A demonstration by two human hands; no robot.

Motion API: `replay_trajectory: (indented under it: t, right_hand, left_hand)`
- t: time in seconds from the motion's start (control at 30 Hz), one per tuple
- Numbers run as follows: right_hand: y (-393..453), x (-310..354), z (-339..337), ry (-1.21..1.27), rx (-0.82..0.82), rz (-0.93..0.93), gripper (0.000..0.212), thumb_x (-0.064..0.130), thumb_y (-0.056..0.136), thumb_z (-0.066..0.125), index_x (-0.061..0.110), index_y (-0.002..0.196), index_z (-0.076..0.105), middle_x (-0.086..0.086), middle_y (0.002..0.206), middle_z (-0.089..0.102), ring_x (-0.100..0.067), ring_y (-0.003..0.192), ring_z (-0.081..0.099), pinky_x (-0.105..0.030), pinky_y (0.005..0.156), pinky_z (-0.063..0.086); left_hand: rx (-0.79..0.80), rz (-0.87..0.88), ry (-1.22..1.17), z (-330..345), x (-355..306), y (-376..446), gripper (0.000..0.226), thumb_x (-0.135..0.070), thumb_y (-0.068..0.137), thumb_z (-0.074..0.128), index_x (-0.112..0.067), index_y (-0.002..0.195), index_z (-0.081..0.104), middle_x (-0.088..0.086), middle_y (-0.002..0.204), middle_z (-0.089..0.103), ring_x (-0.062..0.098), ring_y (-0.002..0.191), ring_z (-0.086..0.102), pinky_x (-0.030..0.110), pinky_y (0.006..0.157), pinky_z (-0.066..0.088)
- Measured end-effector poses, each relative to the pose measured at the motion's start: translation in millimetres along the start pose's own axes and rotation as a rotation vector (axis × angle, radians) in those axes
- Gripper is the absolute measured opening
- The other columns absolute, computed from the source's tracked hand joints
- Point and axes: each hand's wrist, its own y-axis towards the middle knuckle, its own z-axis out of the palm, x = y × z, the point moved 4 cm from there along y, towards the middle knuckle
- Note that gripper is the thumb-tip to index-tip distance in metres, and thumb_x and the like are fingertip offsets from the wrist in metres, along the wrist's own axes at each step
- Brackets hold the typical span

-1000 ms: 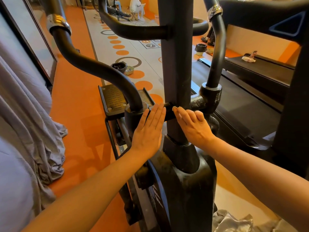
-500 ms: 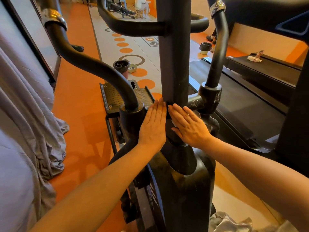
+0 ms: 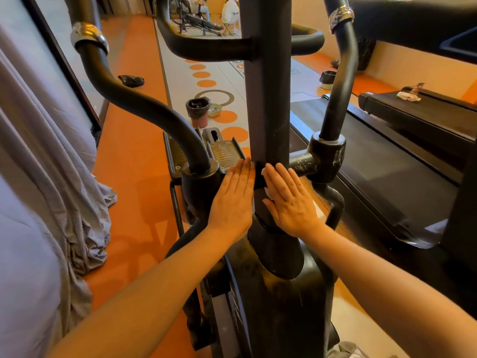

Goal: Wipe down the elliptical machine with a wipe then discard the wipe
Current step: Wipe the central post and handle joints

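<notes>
Your right hand [image 3: 290,201] lies flat, fingers straight, pressing the wipe [image 3: 268,193] against the upright post [image 3: 268,99] of the elliptical machine, whose length runs straight up from that grip, while your left hand [image 3: 232,200] rests flat alongside.

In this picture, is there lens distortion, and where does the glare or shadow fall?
Head view: wide-angle bending curves the window frame and floor toward the edges; warm light from the left glints on the chrome collar; the column and hands, left hand, right hand, are sharp; distant people look soft; shadows of the machine fall on the orange floor.
</notes>
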Motion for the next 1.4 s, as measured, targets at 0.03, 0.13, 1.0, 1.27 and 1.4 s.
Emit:
replay_trajectory:
  t: [0.03,0.13,1.0,1.27,1.4]
  right_hand:
    - [-4.4,4.8,2.5,0.026,-0.009,0.037,0.064,0.037,0.104,0.031,0.017,0.156,0.0,0.0,0.164,-0.004,-0.02,0.151,0.001,-0.039,0.123,0.007]
    - [-15.3,14.3,8.6,0.055,0.002,0.099,0.062,0.04,0.105,0.024,0.018,0.156,-0.004,0.002,0.164,-0.01,-0.021,0.151,-0.003,-0.037,0.123,0.003]
    - [2.4,4.7,-2.1,0.135,-0.049,0.203,0.067,0.04,0.102,0.034,0.016,0.155,0.002,-0.001,0.163,-0.007,-0.023,0.151,-0.001,-0.039,0.122,0.001]
    - [20.4,2.9,-2.8,0.302,-0.104,0.367,0.069,0.043,0.103,0.03,0.013,0.155,-0.004,-0.007,0.163,-0.007,-0.023,0.151,-0.003,-0.036,0.122,-0.001]
    - [31.6,5.3,-4.8,0.418,-0.15,0.511,0.069,0.037,0.102,0.035,0.001,0.152,0.003,-0.018,0.161,-0.001,-0.026,0.151,-0.003,-0.038,0.122,-0.001]
  left_hand:
    - [-0.003,0.002,0.005,0.6,0.2,-0.1,0.061,-0.025,0.098,0.017,-0.003,0.154,0.009,0.016,0.163,0.011,0.027,0.151,0.012,0.039,0.119,-0.002]
    - [-0.017,0.01,0.04,2.3,0.6,-0.1,0.06,-0.024,0.098,0.017,-0.002,0.154,0.012,0.016,0.162,0.015,0.028,0.151,0.015,0.04,0.119,-0.001]
    - [0.053,-0.03,-0.025,4.7,-0.7,0.1,0.068,-0.024,0.101,0.033,-0.004,0.153,-0.006,0.014,0.164,-0.002,0.026,0.152,-0.001,0.038,0.122,-0.004]
    - [0.061,-0.049,-0.093,0.9,-3.9,-0.4,0.068,-0.021,0.102,0.036,-0.006,0.153,-0.006,0.013,0.164,-0.001,0.024,0.152,-0.004,0.039,0.124,-0.002]
    - [0.077,-0.064,-0.115,1.4,-2.6,-0.4,0.069,-0.022,0.103,0.038,-0.008,0.153,-0.007,0.011,0.163,-0.005,0.023,0.152,-0.006,0.038,0.124,-0.003]
